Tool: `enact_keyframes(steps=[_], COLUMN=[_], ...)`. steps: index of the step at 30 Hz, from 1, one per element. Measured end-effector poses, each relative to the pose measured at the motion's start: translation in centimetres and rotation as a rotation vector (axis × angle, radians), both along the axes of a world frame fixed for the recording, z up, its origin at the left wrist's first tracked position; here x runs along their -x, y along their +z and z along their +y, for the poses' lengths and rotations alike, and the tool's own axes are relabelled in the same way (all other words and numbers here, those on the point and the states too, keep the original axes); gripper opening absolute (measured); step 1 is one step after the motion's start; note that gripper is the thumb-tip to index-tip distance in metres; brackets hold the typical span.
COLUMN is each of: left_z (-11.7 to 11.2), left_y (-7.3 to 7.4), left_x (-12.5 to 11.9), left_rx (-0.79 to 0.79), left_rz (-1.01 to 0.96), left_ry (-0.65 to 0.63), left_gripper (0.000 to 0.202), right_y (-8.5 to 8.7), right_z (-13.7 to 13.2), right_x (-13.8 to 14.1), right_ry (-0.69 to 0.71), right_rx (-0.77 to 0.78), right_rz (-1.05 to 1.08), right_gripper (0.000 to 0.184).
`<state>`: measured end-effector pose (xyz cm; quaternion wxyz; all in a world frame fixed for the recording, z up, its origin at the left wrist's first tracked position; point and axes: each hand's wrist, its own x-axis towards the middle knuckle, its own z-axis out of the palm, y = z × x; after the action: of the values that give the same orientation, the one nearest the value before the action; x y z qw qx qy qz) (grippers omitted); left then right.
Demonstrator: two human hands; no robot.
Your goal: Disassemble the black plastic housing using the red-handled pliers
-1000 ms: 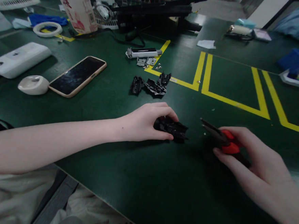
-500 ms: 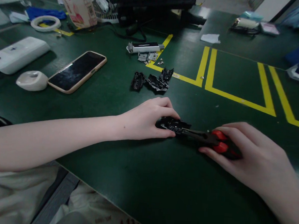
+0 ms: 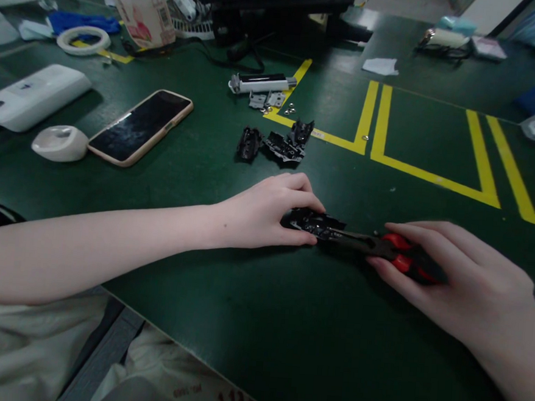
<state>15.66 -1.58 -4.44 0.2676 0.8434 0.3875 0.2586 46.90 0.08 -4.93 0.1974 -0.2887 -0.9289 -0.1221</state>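
Observation:
My left hand point(image 3: 282, 211) is closed around a black plastic part point(image 3: 312, 223), pinching it between thumb and fingers just over the green table. In my right hand point(image 3: 464, 272) is a pair of long-nose pliers point(image 3: 396, 252) with red and black handles, the fingers wrapped round the grips. The pliers' jaws point left and meet the right end of the black part; whether they bite on it I cannot tell. Beyond my left hand lie broken black plastic pieces point(image 3: 284, 147) and another black piece point(image 3: 249, 144).
A white and black device point(image 3: 261, 84), small grey metal plates point(image 3: 266, 99) and tiny metal bits point(image 3: 290, 108) lie farther back. On the left are a phone point(image 3: 142, 127), a small white object point(image 3: 61, 143) and a white power bank-like box point(image 3: 36, 96). Yellow tape point(image 3: 434, 180) marks the table.
The pliers and my right hand have shifted slightly right, with the handles a little farther from my left hand. My left hand still holds the black part; the whole view has shifted slightly.

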Motion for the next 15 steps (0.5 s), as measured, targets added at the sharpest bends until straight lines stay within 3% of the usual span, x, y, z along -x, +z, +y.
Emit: enact_keyframes(steps=[15], left_z=[-0.03], left_y=[-0.14], left_x=[-0.08], left_rx=[-0.028], left_rz=[-0.001], left_ry=[0.003], left_gripper=[0.033], right_y=[0.28], right_z=[-0.28], right_x=[0.43], right_ry=[-0.029], right_rx=[-0.033], right_rz=[0.040], right_gripper=[0.033])
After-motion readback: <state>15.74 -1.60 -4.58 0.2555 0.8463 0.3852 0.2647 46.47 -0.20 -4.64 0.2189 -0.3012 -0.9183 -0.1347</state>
